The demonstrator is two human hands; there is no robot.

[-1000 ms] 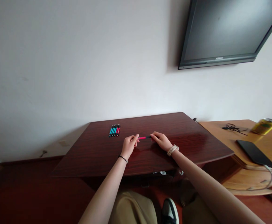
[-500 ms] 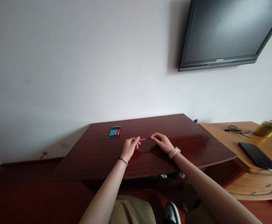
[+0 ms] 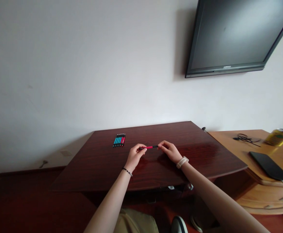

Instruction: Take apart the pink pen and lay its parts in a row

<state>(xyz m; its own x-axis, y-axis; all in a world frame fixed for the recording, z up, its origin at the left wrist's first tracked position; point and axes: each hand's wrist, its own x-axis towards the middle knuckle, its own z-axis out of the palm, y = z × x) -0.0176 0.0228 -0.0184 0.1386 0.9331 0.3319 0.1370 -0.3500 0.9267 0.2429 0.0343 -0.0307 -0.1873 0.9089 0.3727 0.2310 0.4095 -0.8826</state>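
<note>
My left hand [image 3: 134, 156] and right hand [image 3: 169, 150] pinch a red pen [image 3: 149, 147] by its ends (held level). It seems just above the table [image 3: 102, 165]. Row of pens [image 3: 119, 140] lies apart.

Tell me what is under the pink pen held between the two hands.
Under the pink pen lies bare dark wood tabletop. The left hand and right hand cover its ends.

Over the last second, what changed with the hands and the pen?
Little: both hands, left hand and right hand, keep the red pen pinched by its ends above the dark table. Only the camera view shifted slightly. The row of pens stayed put.
</note>
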